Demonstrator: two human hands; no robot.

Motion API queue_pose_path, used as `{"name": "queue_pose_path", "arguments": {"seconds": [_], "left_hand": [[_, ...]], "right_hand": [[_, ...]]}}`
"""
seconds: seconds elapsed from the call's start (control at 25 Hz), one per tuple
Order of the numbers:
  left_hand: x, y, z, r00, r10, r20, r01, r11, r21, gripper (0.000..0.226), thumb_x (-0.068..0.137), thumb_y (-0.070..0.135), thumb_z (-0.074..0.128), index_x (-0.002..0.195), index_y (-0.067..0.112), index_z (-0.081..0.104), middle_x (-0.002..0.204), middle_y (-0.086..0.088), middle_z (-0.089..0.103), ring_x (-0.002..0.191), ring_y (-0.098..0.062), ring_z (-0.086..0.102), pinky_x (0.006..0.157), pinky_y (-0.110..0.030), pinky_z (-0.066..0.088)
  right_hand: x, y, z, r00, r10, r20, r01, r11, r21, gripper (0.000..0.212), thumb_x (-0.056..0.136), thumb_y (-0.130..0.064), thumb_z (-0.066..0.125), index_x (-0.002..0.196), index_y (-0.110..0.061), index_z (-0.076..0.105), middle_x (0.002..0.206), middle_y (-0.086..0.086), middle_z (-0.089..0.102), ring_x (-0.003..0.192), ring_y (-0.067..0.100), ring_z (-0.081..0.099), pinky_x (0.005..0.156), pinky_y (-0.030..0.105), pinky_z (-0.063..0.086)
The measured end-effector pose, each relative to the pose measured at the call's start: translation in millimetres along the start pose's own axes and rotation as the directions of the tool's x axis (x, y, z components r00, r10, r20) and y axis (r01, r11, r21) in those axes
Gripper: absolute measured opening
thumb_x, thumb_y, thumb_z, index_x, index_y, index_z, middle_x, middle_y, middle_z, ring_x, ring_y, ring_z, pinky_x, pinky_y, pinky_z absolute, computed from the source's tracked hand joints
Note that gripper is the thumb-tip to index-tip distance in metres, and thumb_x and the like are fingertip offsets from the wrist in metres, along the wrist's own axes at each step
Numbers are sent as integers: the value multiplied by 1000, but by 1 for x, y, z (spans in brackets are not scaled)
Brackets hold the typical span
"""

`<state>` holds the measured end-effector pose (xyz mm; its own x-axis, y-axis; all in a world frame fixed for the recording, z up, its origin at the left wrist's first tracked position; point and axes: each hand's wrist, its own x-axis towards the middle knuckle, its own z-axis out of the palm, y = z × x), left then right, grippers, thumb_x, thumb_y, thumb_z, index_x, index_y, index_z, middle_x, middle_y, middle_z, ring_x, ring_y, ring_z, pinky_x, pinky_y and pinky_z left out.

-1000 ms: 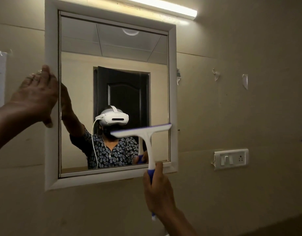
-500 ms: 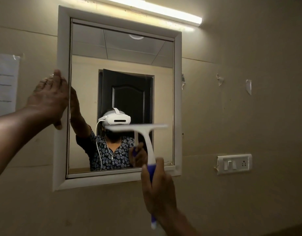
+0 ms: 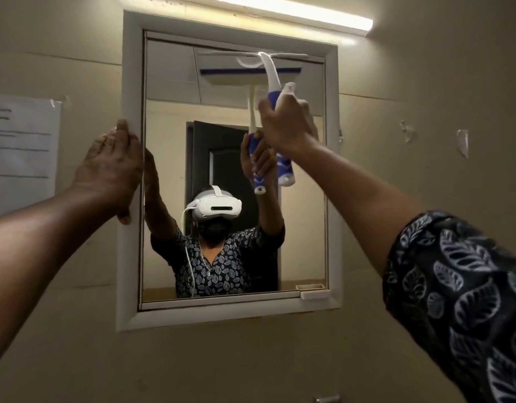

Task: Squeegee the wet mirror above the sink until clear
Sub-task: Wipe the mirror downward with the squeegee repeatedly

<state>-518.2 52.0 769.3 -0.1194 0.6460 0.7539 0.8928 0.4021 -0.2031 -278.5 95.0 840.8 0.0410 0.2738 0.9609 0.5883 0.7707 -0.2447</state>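
Note:
A white-framed mirror (image 3: 303,228) hangs on the beige wall. My right hand (image 3: 283,123) grips the blue and white handle of a squeegee (image 3: 270,74), whose blade lies flat against the glass near the mirror's top edge, right of centre. My left hand (image 3: 111,170) rests flat against the mirror's left frame, fingers pointing up. The glass reflects a person with both arms raised and a dark door behind. I cannot tell whether water is on the glass.
A lit tube light (image 3: 280,10) runs above the mirror. A paper sheet (image 3: 21,152) is taped to the wall at the left. Tape scraps (image 3: 461,141) stick to the wall at the right. A small metal fitting (image 3: 328,399) shows at the bottom edge.
My right hand has raised the squeegee from the mirror's lower right up to its top edge. The view has come closer to the mirror. My left hand stays on the left frame.

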Motion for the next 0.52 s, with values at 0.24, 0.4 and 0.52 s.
{"name": "queue_pose_path", "arguments": {"seconds": [0.24,0.4,0.52], "left_hand": [[-4,2,-6,1000,5,-3,-5,999,-49,133,58,13,88,149,-1,-8,155,-23,-17,147,-34,-6,121,-40,1],[-5,0,-6,1000,9,10,-9,999,-52,147,47,23,93,149,-1,-9,155,-22,-18,146,-34,-6,118,-39,0],[-4,-3,-5,1000,15,12,-14,998,-55,152,41,29,94,149,-2,-9,155,-22,-18,146,-35,-5,118,-39,0]], "right_hand": [[10,9,-1,986,118,114,-117,993,-13,29,96,-31,40,117,-12,34,98,13,62,79,24,66,77,40,57],[0,5,-3,980,160,115,-155,987,-51,23,96,-33,38,110,-17,30,95,11,60,76,22,65,75,40,57],[-28,13,-9,972,192,136,-186,981,-60,25,96,-35,38,112,-18,31,91,9,60,69,19,64,63,33,56]]}}
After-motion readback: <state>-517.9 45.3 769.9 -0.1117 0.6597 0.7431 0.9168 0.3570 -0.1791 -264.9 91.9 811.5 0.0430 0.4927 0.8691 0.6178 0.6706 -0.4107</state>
